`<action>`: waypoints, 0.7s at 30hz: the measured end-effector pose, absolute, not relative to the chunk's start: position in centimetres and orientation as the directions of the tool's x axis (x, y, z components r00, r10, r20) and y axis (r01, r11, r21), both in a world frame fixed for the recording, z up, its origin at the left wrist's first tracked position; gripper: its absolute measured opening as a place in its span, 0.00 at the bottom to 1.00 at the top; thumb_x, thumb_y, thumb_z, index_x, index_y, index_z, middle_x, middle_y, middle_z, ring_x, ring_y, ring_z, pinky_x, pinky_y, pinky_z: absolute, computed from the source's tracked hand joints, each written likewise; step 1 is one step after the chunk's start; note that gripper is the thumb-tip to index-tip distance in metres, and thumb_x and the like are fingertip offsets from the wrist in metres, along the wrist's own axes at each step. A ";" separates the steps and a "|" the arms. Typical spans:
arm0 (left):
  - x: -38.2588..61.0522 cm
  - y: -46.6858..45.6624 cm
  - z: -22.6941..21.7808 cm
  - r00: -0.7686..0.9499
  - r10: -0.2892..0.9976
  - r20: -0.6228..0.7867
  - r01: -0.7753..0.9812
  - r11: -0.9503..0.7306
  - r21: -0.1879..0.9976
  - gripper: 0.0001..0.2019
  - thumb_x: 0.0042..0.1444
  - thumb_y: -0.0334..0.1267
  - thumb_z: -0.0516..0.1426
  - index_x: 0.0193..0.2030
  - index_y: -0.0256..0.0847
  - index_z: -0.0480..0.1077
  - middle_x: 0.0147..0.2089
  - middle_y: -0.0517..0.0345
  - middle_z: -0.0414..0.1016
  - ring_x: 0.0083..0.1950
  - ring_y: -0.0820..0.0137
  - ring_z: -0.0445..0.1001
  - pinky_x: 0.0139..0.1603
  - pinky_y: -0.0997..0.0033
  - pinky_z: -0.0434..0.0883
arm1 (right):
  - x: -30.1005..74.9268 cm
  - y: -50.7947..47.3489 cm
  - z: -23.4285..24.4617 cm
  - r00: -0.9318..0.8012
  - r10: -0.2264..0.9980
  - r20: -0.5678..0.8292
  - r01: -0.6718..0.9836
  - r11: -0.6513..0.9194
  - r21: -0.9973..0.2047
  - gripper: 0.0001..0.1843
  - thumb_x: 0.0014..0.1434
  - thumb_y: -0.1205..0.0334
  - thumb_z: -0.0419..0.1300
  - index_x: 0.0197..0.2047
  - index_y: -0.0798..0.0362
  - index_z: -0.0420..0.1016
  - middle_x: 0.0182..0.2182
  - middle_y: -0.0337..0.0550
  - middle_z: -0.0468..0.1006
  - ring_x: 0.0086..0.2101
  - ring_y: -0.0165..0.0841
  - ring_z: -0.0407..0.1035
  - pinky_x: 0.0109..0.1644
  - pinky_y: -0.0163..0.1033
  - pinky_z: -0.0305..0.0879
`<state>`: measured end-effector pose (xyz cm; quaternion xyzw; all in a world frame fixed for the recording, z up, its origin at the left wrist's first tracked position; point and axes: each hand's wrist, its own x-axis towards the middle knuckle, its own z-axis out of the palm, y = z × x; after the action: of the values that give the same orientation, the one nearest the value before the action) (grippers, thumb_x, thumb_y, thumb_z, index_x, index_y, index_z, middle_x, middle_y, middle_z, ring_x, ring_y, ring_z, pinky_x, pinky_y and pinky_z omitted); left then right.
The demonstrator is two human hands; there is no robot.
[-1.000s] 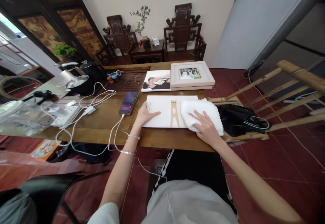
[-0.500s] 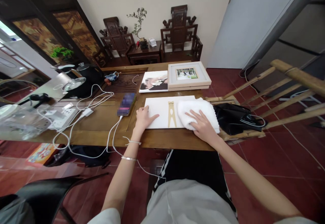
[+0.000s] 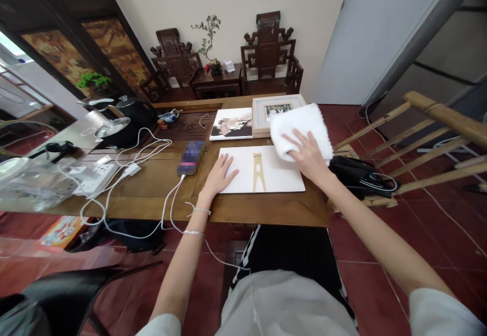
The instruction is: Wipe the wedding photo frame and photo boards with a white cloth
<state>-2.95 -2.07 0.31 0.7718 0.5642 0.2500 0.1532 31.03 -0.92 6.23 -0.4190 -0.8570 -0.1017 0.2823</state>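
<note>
A white rectangular board [image 3: 241, 171] lies flat near the front edge of the wooden table. At its middle is a flat beige piece [image 3: 258, 172] with a cat-shaped head and two legs. My left hand [image 3: 219, 174] rests on the board's left edge with its fingers spread. In my right hand [image 3: 309, 157] is a folded white towel [image 3: 302, 123], held at the board's far right corner. The towel hides that corner and part of a light photo frame [image 3: 261, 115] behind. Left of the frame lies a white-edged photo print [image 3: 232, 124].
Left of the board is a phone [image 3: 189, 158] with a white charging cable [image 3: 164, 209] running across my left forearm. Further left are a power strip [image 3: 95, 178], loose cables and a black kettle [image 3: 135, 112]. A bamboo chair [image 3: 429, 110] with a black bag [image 3: 350, 176] stands at right.
My right hand has moved the towel up and away from me, off the board's right part and over the photo frame. The left hand stays on the board, its fingers a little more stretched.
</note>
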 end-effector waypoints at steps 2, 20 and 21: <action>-2.8 -1.9 0.4 0.234 0.948 0.214 0.789 -0.314 0.528 0.29 0.64 0.50 0.53 0.67 0.35 0.62 0.75 0.41 0.52 0.77 0.55 0.44 0.75 0.53 0.45 | 30.0 -0.6 4.6 -0.581 0.691 0.431 0.754 0.656 -0.035 0.22 0.56 0.83 0.49 0.40 0.53 0.79 0.64 0.47 0.68 0.67 0.54 0.52 0.67 0.75 0.46; -3.7 -0.5 -1.4 0.244 0.923 0.297 0.801 -0.365 0.475 0.25 0.68 0.49 0.48 0.66 0.39 0.64 0.73 0.47 0.57 0.76 0.56 0.50 0.75 0.49 0.51 | 30.6 -10.5 2.5 -0.692 0.688 0.219 0.696 0.716 -0.051 0.28 0.44 0.85 0.49 0.42 0.53 0.79 0.66 0.47 0.66 0.67 0.54 0.53 0.66 0.69 0.52; -3.7 -0.4 -1.3 0.245 0.923 0.296 0.801 -0.364 0.475 0.25 0.68 0.48 0.48 0.66 0.39 0.64 0.73 0.47 0.57 0.76 0.56 0.50 0.75 0.49 0.51 | 30.7 -10.3 2.6 -0.693 0.686 0.220 0.691 0.720 -0.070 0.29 0.43 0.85 0.49 0.42 0.52 0.78 0.65 0.47 0.67 0.67 0.54 0.53 0.66 0.68 0.52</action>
<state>-3.70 -0.44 -1.32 0.7807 0.5521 0.2697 0.1138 30.74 -10.27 2.61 -0.3741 -0.9201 -0.0093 0.1159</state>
